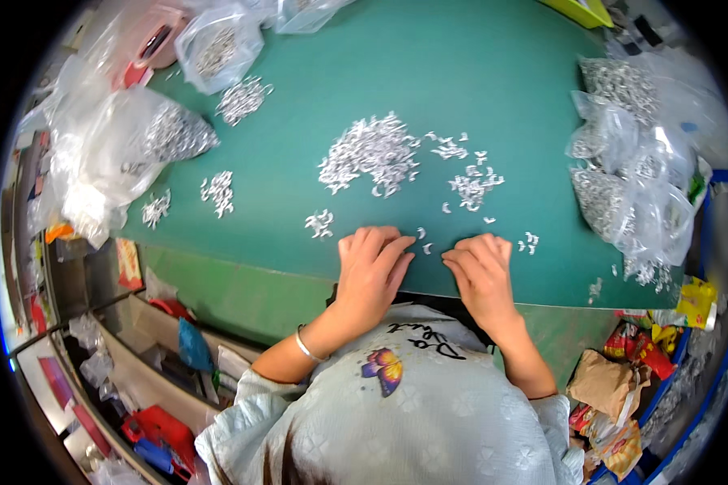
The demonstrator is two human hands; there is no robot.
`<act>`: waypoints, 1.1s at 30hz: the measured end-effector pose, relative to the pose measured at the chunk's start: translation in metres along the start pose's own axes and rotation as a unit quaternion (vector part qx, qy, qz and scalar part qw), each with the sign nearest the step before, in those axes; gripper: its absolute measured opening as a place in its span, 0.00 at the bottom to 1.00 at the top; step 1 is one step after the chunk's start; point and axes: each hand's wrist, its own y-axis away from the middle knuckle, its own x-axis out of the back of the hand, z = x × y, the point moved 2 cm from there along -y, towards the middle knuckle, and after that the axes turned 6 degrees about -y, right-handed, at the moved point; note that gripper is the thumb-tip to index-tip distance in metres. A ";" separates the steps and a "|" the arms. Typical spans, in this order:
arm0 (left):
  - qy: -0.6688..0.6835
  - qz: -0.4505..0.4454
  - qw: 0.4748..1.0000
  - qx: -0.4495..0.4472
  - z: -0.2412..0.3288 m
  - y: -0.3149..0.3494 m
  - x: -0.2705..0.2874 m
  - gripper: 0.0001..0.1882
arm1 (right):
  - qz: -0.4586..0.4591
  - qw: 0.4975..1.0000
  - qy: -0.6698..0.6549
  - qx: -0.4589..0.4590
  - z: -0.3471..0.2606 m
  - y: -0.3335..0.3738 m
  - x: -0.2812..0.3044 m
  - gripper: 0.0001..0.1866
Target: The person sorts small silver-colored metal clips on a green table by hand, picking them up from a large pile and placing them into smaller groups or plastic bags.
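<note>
My left hand (370, 265) rests at the near edge of the green table, fingers curled and thumb drawn in. Whatever is between its fingertips is hidden. To its right, my right hand (484, 273) is bent the same way with fingertips together, and I cannot make out anything in them. Two small curved silvery pieces (424, 241) lie in the gap between the hands. Beyond them is a large heap of similar pieces (372, 153). A looser group (474, 187) lies ahead of my right hand, and a small cluster (319, 223) sits just left of my left hand.
Clear plastic bags of metal pieces (174, 133) stand at the left, beside more small piles (218, 194). More filled bags (603, 202) line the right edge of the green table (477, 73). A pink container (160, 40) is far left; a yellow-green tray (582, 10) is far right.
</note>
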 end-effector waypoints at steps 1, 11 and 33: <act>-0.010 -0.013 1.000 -0.011 0.001 0.000 0.000 0.17 | 0.013 1.000 -0.006 0.007 -0.002 -0.001 0.002 0.10; -0.012 -0.042 0.996 -0.076 -0.001 -0.004 -0.016 0.12 | 0.019 0.996 0.079 -0.037 0.003 0.005 0.026 0.15; -0.015 -0.014 1.000 0.002 -0.008 0.011 0.004 0.16 | 0.286 0.914 0.270 -0.100 0.078 -0.050 0.238 0.05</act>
